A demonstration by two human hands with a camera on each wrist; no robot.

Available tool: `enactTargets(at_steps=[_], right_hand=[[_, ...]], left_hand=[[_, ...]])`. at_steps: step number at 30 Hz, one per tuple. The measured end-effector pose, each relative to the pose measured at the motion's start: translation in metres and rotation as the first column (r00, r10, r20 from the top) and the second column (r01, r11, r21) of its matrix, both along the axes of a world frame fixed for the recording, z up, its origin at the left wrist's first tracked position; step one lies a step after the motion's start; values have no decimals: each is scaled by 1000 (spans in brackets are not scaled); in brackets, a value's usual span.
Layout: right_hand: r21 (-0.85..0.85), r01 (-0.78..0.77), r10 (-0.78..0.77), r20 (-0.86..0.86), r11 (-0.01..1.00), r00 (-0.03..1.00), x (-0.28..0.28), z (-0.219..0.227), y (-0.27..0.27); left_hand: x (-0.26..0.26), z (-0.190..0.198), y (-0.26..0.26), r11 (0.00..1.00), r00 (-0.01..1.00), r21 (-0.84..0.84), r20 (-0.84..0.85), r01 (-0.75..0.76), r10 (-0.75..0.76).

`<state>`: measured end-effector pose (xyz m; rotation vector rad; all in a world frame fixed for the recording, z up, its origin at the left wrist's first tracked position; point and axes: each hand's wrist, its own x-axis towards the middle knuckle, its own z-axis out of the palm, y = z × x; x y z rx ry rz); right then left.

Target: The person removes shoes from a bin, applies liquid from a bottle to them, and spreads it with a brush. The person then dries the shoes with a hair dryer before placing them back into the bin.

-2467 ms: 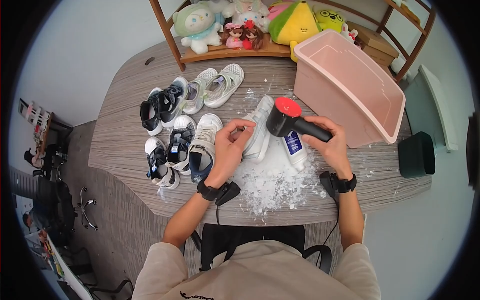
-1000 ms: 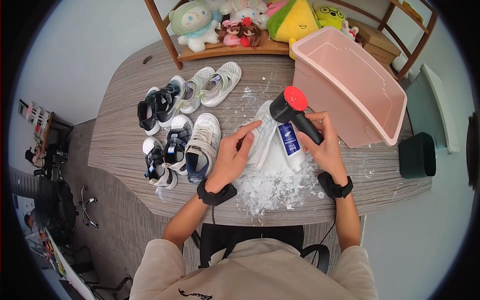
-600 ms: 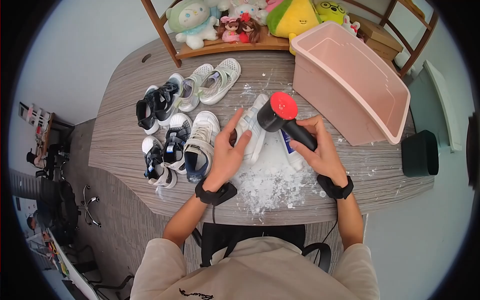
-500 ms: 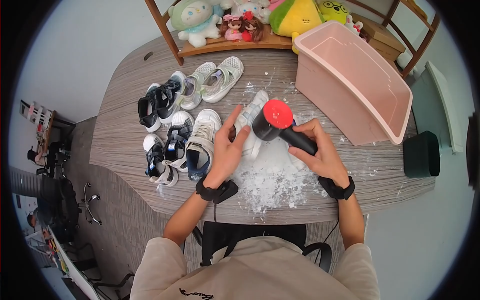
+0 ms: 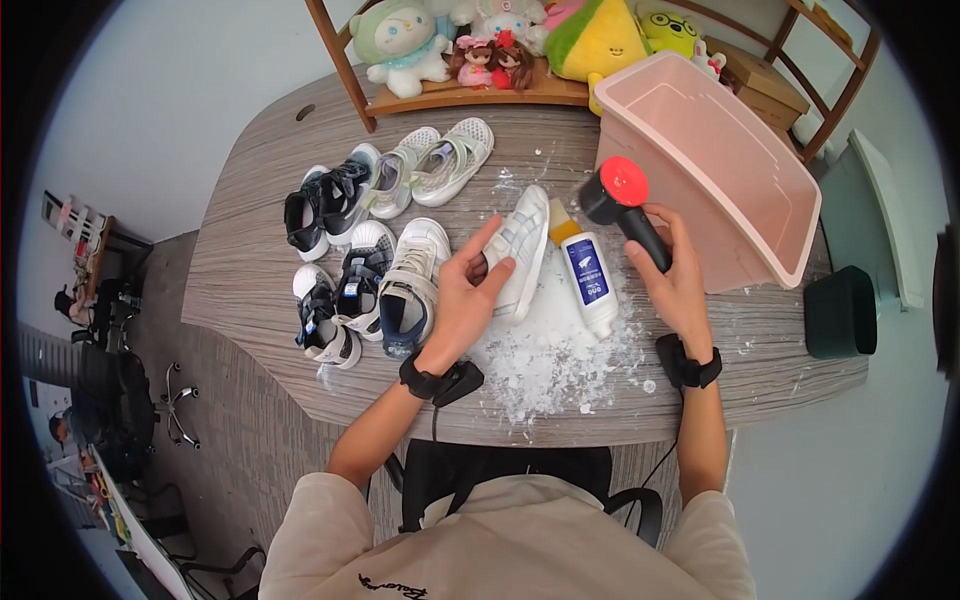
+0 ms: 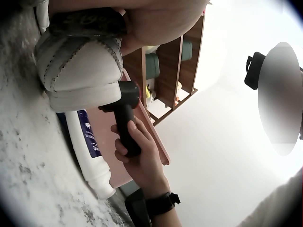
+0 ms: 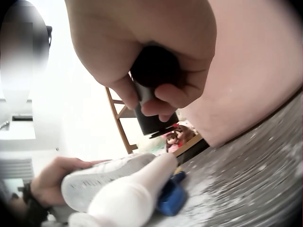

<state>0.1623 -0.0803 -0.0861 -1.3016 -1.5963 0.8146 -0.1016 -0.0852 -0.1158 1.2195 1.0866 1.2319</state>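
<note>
My left hand (image 5: pixel 462 300) holds a white sneaker (image 5: pixel 520 262) by its ankle side, thumb and fingers around the opening. In the left wrist view the sneaker's (image 6: pixel 85 68) heel shows close up. My right hand (image 5: pixel 675 275) grips the handle of a black hair dryer (image 5: pixel 642 230) with a red round back. The dryer is raised to the right of the sneaker, apart from it. Between the hands a white bottle (image 5: pixel 588 275) with a blue label lies on the table, with a yellow block (image 5: pixel 563 222) just beyond its far end.
White powdery residue (image 5: pixel 540 375) covers the table in front. Several shoes (image 5: pixel 405 285) stand in rows at left. A pink bin (image 5: pixel 690 215) stands at right, near a dark green container (image 5: pixel 840 310). Plush toys (image 5: pixel 595 45) sit on a wooden shelf (image 5: pixel 480 98) at the back.
The hair dryer has moved from over the sneaker and bottle to the right, uncovering the bottle and the yellow block. The left hand stays at the sneaker.
</note>
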Motion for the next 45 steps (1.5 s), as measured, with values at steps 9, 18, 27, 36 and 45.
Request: enactTargets(at_steps=[9,18,27,36,45], right_hand=[[131,25,-90,515,991,853,6,-14,1],[216,-8,-126,599,976,791,15,-34,3],[329,49,-182,385,943,905,11,-17,4],[161,-108,107,14,981,994,-37,30,-39],[-22,-576,544,-301,817,783,-88,106,-76]], left_hand=[[0,2,-8,1000,962,6,-273,19,-17],[15,21,-15,907,754,376,-647,191,109],[-12,50,-37,907,653,368,-742,204,153],[-63,57,-56,887,658,455,-693,82,295],[-75,37,-59,895,588,432,-754,109,292]])
